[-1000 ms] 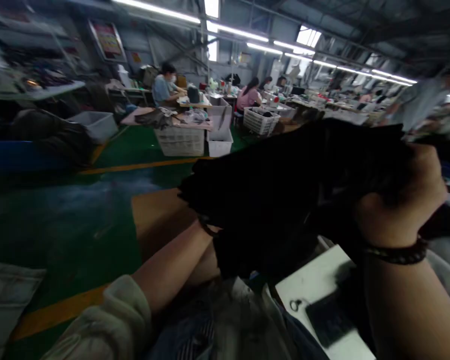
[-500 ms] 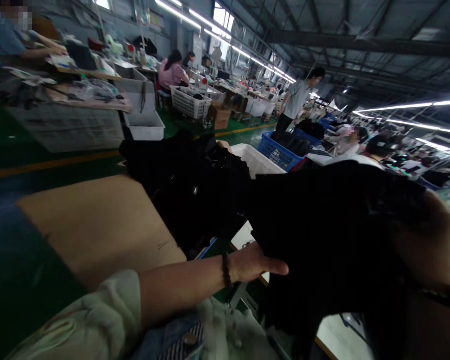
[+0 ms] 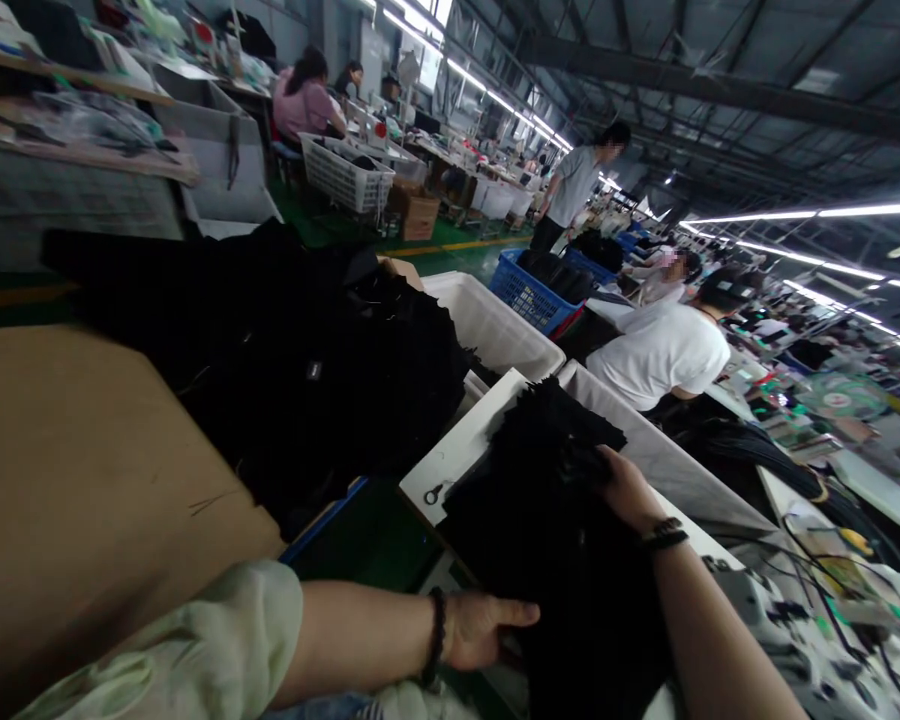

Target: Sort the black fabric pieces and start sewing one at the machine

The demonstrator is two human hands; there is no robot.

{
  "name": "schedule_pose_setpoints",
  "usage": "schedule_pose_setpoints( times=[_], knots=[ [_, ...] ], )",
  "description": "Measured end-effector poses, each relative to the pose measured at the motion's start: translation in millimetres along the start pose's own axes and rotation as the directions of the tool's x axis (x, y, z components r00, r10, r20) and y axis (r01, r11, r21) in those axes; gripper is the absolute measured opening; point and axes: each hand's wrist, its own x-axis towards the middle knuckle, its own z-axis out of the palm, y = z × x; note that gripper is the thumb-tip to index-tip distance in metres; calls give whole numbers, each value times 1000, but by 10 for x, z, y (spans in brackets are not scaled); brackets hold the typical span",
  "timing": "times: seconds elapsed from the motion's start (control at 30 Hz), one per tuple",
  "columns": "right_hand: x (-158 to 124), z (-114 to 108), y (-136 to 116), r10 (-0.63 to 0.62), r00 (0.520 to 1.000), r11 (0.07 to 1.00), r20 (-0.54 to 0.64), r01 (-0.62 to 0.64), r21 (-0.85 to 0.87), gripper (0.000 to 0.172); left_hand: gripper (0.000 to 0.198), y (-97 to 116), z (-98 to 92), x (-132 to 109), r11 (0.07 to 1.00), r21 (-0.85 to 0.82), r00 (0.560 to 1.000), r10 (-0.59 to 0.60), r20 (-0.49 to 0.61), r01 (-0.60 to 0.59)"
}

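Observation:
A black fabric piece (image 3: 570, 560) with ragged edges lies partly on the white tabletop (image 3: 461, 460) and hangs toward me. My left hand (image 3: 481, 625) grips its near left edge, thumb on top and fingers hidden beneath. Farther up on the right, my right hand (image 3: 630, 492) is closed on the fabric's upper right side, its fingertips buried in the folds. Near the left corner of the tabletop sits a small dark tool with a ring handle (image 3: 433, 494). A large heap of black fabric (image 3: 345, 370) rests to the left.
Brown cardboard (image 3: 82, 430) stretches along the left. Behind the tabletop stand a white bin (image 3: 495, 325) and a blue basket (image 3: 529, 295). A sewing machine (image 3: 772, 610) is at lower right. A person in white (image 3: 652, 350) sits beyond; another stands farther back.
My right hand has come down and left with the black fabric, which was held up and now lies over the tabletop. My left hand keeps its grip, slightly lower. The view has shifted right.

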Motion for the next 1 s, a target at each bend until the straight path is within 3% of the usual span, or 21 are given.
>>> schedule_pose_setpoints(
  times=[0.17,0.3,0.4,0.6,0.7,0.83,0.93,1.0],
  knots=[
    [778,877,-26,-1,986,1000,169,-4,29,26,53,35,-503,429,997,-53,974,42,-221,-55],
    [1085,1441,-42,45,968,998,245,-54,32,28,51,69,-811,594,996,-60,939,48,-339,-73],
    [1171,1610,17,48,968,997,247,-59,39,30,50,90,-858,624,992,-87,927,49,-371,-87],
    [1301,1589,51,-9,988,999,156,0,55,31,40,224,-719,682,985,-115,915,75,-396,-130],
    [1166,1512,-10,-43,998,998,36,42,42,38,41,247,-713,677,985,-70,893,114,-436,-159],
    [573,1452,-27,-115,985,993,-129,116,3,52,53,224,-744,625,993,-3,883,107,-458,-122],
    [98,1606,62,-212,967,977,-142,210,-25,52,62,218,-752,605,994,77,846,107,-522,-78],
    [-68,1801,157,-276,954,961,-116,273,-35,52,67,232,-756,613,991,130,824,92,-559,-23]
  ],
)
